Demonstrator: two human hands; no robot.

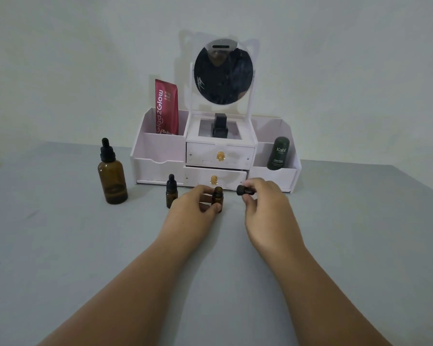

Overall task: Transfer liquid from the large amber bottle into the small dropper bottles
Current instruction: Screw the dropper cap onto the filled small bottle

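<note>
The large amber bottle (pixel 112 178) stands upright at the left of the grey table, its black dropper cap on, a little dark liquid at its bottom. A small amber dropper bottle (pixel 171 192) with its black cap on stands to its right. My left hand (pixel 195 208) grips a second small amber bottle (pixel 217 196), which is uncapped and upright on the table. My right hand (pixel 265 208) holds that bottle's black dropper cap (pixel 244 190) sideways, just right of the open neck.
A white cosmetic organiser (pixel 160 156) with a round mirror (pixel 223 73) and two drawers stands right behind the bottles. It holds a red tube (pixel 166 108), a black bottle (pixel 220 127) and a dark green stick (pixel 278 153). The grey table (pixel 60 245) stretches toward me.
</note>
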